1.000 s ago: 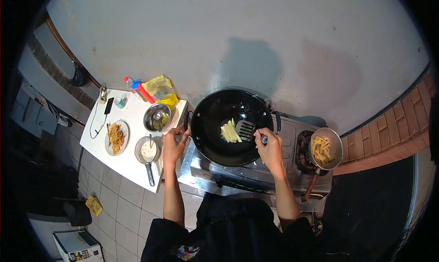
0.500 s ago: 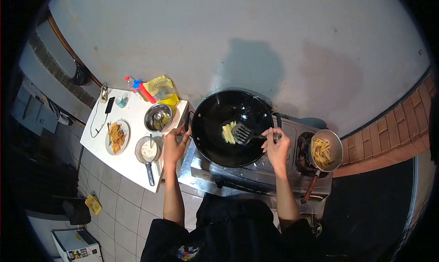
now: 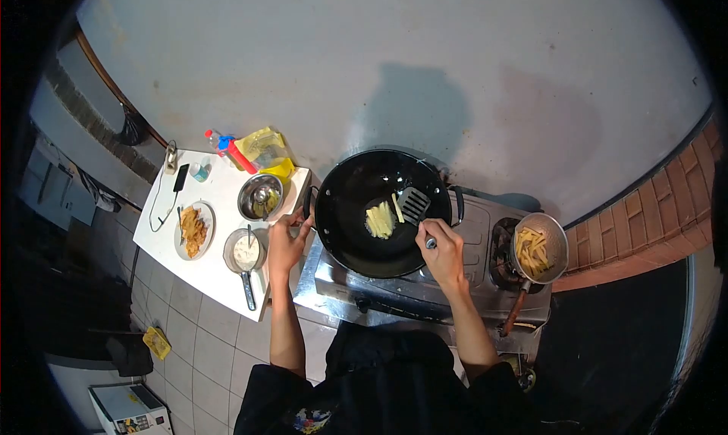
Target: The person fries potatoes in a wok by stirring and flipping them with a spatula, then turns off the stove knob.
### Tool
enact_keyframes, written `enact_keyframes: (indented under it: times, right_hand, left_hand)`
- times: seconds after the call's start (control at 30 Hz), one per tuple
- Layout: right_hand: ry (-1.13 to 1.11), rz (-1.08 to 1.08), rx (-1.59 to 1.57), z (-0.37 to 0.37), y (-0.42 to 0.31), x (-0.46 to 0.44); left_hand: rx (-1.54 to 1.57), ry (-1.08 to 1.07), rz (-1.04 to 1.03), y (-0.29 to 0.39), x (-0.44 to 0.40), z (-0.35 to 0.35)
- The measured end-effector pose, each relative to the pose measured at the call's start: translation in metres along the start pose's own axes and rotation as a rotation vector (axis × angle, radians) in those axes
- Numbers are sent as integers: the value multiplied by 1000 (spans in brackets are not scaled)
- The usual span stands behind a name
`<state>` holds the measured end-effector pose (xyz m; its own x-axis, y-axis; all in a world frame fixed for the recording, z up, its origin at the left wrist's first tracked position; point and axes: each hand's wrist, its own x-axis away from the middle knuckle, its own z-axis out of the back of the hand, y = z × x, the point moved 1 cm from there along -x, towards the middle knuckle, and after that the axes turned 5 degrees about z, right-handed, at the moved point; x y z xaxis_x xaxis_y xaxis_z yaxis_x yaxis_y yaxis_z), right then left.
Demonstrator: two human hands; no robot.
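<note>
A large black wok (image 3: 345, 188) sits on the stove. My left hand (image 3: 285, 245) is closed on the wok's left loop handle (image 3: 309, 198). In my right hand (image 3: 444, 254) is a slotted spatula (image 3: 413, 203), gripped by its handle, with its dark blade low inside the wok. A cluster of pale fries (image 3: 379, 221) lies together near the wok's middle. One single fry (image 3: 397, 208) lies apart from them, between the cluster and the blade.
Right of the wok, a small pan (image 3: 557, 262) with cooked fries stands on the other burner of the stove (image 3: 470, 264). The white table (image 3: 220, 279) at left bears a metal bowl (image 3: 246, 207), a saucepan of white batter (image 3: 246, 253), a plate of fried food (image 3: 206, 241), a phone and bottles.
My right hand has shifted left and turned, and the spatula blade has moved up and right, off the cluster. One fry now lies separate. My left hand stays on the handle.
</note>
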<state>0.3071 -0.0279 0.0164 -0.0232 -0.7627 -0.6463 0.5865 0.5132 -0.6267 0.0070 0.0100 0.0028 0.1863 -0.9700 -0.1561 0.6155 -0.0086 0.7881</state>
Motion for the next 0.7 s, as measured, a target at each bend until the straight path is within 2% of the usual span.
enact_keyframes:
  times: [0.07, 0.23, 0.33, 0.53, 0.7]
  right_hand:
    - [-75, 7, 39, 1, -4, -1]
    - [-38, 59, 56, 1, 1, -1]
    - [-127, 47, 29, 4, -1, -2]
    - [-100, 60, 33, 3, 0, -4]
    - [21, 18, -2, 5, -2, -8]
  left_hand:
    - [-33, -7, -24, 0, 0, 0]
    - [-18, -2, -14, -1, 1, 0]
    - [-24, -7, 1, 4, 2, 1]
    - [-22, -11, 2, 3, 1, 1]
    - [-62, 10, -68, -5, -1, -1]
